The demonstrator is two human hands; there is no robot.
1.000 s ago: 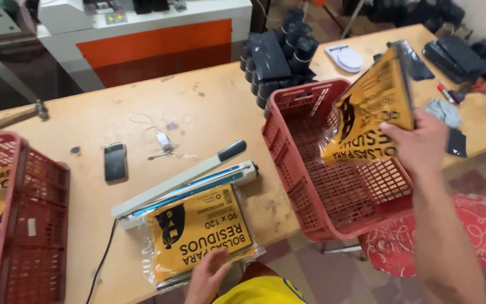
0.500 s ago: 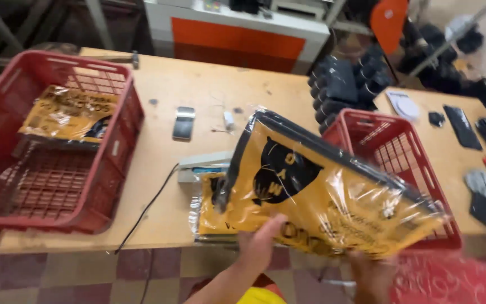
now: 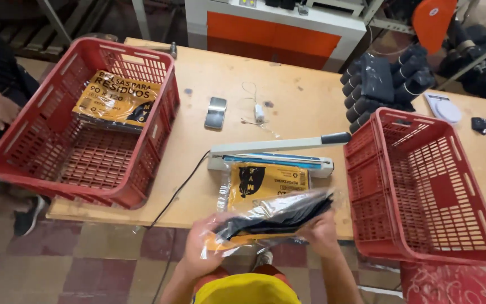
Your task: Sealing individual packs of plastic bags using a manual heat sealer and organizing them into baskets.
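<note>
Head view, looking down on a long wooden table (image 3: pixel 299 95) that fills the middle of the frame. At the upper left sits a large red plastic crate (image 3: pixel 40 163), and inside it toward the top lies a flat yellow packet with black lettering in clear wrap (image 3: pixel 120 101). A second red crate (image 3: pixel 423 186) stands at the right edge, hanging partly over the table's near side, with nothing visible in it. At the top centre stands a white machine with an orange front panel (image 3: pixel 288 28). Upper right of the table holds a stack of black rolled bags (image 3: pixel 381 84). In the centre lies a white and blue heat sealer (image 3: pixel 274 155) with a black handle end, its arm raised, and a yellow packet with a black emblem (image 3: pixel 268 183) lies just below it, touching its near side. At the bottom centre, the left hand (image 3: pixel 206 247) and the right hand (image 3: pixel 322 231) both grip a clear-wrapped packet of black bags with a yellow label (image 3: pixel 271 217), held tilted just off the table's near edge. A dark phone (image 3: pixel 216 112) lies above the sealer, near a small white charger with thin cord (image 3: pixel 259 112). At the far left, another person's hand (image 3: pixel 1 110) rests by the crate rim.
</note>
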